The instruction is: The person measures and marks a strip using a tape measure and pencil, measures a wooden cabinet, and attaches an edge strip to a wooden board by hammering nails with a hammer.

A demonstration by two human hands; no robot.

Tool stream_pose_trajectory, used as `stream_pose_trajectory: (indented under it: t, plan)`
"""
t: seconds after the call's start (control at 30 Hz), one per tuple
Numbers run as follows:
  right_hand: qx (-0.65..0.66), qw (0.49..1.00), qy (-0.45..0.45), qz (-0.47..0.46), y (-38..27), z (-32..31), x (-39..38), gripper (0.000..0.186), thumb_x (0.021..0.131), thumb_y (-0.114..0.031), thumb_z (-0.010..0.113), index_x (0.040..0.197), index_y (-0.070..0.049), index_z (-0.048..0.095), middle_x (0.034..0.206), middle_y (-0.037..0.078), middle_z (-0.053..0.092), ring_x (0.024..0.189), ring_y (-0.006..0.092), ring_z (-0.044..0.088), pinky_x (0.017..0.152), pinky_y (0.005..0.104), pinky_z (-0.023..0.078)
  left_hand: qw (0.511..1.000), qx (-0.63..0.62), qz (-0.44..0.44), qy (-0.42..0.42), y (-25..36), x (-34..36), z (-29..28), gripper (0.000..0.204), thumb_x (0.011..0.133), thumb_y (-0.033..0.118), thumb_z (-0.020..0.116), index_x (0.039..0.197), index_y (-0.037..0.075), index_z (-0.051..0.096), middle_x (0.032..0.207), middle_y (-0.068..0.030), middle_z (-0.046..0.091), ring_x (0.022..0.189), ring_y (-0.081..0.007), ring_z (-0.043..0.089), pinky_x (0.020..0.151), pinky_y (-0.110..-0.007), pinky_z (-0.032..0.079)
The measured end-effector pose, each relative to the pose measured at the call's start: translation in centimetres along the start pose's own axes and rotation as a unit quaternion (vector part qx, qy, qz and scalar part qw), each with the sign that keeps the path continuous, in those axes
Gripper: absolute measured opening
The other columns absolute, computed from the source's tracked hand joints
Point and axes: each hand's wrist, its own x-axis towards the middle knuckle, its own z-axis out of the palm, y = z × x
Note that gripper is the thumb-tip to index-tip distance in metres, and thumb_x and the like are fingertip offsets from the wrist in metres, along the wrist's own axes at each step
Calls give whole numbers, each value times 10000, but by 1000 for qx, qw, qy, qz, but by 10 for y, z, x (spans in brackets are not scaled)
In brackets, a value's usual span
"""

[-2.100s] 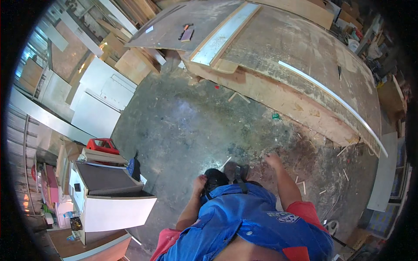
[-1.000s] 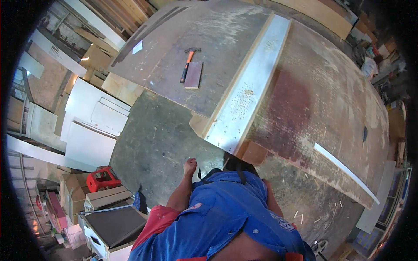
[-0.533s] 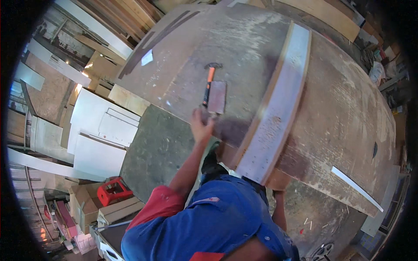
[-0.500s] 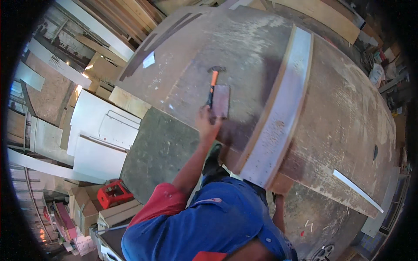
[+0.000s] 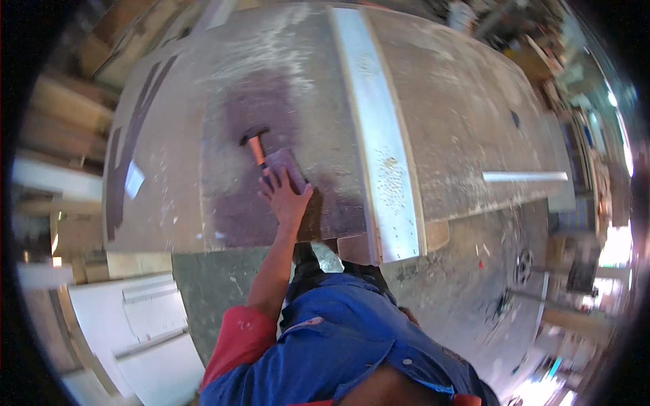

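Observation:
My left hand (image 5: 288, 205) reaches over the worn table (image 5: 467, 128), its fingers spread. Its fingertips lie at the near end of a flat reddish-brown rectangular block (image 5: 287, 165), with the thumb by the block's right edge. I cannot tell how firmly they touch it. Just left of the block lies a claw hammer (image 5: 256, 149) with an orange and black handle; the handle's end is partly covered by the fingers. My right hand is not in view.
A long white strip with brownish edges (image 5: 382, 135) runs across the table to my right. Farther right lies a thin white strip (image 5: 525, 176). A small white piece (image 5: 134, 179) is at the left. White panels (image 5: 132, 325) stand by the table's near left side.
The view has turned and shifted to the right. My left hand has moved forward from the hammer handle's end onto the near end of the block, fingers spreading. My right forearm has dropped from sight.

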Motion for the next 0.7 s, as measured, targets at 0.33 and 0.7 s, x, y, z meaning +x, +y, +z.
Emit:
stream_pose_trajectory:
  t: [0.33, 0.7]
  plan:
    - [-164, 953, 3, -255, -167, -90, -82, 606, 920, -610, 496, 1046, -49, 688, 979, 190, 697, 898, 371, 660, 799, 448, 516, 996, 89, -15, -10, -60, 11, -19, 907, 742, 528, 687, 1498, 134, 377, 1582, -169, 273, 1431, -422, 273, 1135, -536, 281]
    - [20, 902, -3, -432, -418, -115, -126, 580, 901, -555, 560, 1279, -117, 598, 1174, 199, 645, 1104, 350, 584, 927, 430, 473, 982, 140, -127, -31, -144, 78, -53, 869, 808, 555, 610, 1516, 128, 343, 1582, -164, 273, 1405, -444, 302, 1114, -564, 291]
